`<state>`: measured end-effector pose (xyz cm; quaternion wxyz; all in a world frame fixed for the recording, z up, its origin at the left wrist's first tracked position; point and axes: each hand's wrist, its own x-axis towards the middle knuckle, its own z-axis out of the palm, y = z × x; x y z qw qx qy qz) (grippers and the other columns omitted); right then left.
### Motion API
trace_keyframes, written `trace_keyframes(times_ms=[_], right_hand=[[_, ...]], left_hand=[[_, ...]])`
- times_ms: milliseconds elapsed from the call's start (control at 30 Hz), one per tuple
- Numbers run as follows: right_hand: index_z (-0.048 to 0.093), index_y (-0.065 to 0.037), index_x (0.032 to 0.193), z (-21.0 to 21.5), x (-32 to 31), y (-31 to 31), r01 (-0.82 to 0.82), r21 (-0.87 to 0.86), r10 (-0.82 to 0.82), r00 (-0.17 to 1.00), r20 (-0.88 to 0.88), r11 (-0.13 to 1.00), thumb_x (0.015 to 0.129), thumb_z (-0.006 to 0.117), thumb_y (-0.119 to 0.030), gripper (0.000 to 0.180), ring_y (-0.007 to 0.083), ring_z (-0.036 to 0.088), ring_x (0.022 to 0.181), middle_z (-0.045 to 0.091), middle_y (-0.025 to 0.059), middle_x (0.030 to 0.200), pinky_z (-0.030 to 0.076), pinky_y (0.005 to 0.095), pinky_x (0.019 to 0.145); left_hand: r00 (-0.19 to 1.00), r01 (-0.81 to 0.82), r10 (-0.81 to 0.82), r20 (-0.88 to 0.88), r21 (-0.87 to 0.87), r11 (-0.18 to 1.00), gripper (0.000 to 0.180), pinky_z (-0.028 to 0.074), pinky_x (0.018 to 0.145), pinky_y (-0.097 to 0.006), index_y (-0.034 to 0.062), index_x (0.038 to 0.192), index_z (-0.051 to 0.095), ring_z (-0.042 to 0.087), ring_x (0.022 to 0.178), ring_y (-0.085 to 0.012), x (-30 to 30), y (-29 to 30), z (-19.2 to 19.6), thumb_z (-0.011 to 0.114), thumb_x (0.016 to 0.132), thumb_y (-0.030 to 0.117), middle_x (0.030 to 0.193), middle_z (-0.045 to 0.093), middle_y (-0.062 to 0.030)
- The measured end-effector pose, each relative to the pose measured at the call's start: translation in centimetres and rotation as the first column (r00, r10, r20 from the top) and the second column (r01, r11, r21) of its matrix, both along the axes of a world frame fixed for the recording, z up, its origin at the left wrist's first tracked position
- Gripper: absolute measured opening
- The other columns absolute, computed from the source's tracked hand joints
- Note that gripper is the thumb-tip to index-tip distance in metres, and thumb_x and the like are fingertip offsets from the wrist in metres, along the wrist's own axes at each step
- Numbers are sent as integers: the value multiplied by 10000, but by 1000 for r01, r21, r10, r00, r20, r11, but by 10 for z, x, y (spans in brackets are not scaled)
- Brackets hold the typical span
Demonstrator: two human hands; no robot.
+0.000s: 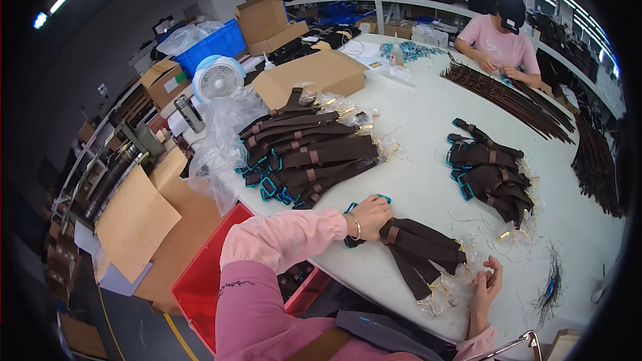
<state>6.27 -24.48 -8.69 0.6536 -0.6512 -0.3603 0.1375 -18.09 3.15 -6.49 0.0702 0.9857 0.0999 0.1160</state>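
Lower centre, the left hand [372, 215] grips brown straps [425, 244] near their blue buckles [384, 198]; lower right, the right hand [489, 287], half-open, curls beside clear plastic wrapping [471, 264]

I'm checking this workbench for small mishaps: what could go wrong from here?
The left hand grips a bundle of dark straps; if that grip loosens, they might fan apart. Clear plastic around their gold-coloured ends could snag on the nearby right hand. The tangle of loose threads on the table might cling to the straps.
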Motion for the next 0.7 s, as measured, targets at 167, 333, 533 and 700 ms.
trace_keyframes(times_ms=[167, 333, 533, 700], right_hand=[[524, -11, 1118, 2, 6, -1, 35, 11, -34, 995, -89, 999, 790, 523, -34, 329, 21, 365, 563, 511, 21, 905, 291, 163, 484], [531, -14, 1101, 12, 9, -2, 81, 7, -78, 981, -178, 997, 809, 549, -58, 296, 17, 368, 565, 512, 8, 891, 294, 160, 488], [552, -14, 1046, 10, 15, -6, 40, -91, -56, 981, -185, 995, 809, 554, -39, 238, 9, 373, 575, 509, -25, 848, 299, 156, 509], [576, 7, 974, 5, 20, -12, 33, -157, -55, 989, -138, 987, 808, 566, -17, 168, 4, 403, 613, 524, -30, 808, 324, 155, 539]], left_hand=[[982, -32, 24, -187, -42, 999, 315, 459, 678, -393, -7, 856, 517, 580, 738, -325, 16, -11, 26, 624, 569, 67, 685, 573, -161], [957, 43, -1, -291, 136, 990, 292, 477, 590, -446, -34, 881, 499, 615, 653, -371, 59, 7, 111, 592, 636, 95, 650, 601, -199], [962, -60, 194, -194, 543, 838, 297, 497, 639, -421, 23, 901, 575, 633, 741, -348, 89, 46, 272, 652, 677, 202, 760, 639, -180], [834, -481, 538, 119, 634, 605, 326, 489, 659, -446, 35, 963, 518, 614, 773, -376, 2, 122, 320, 629, 708, 205, 809, 633, -190]])
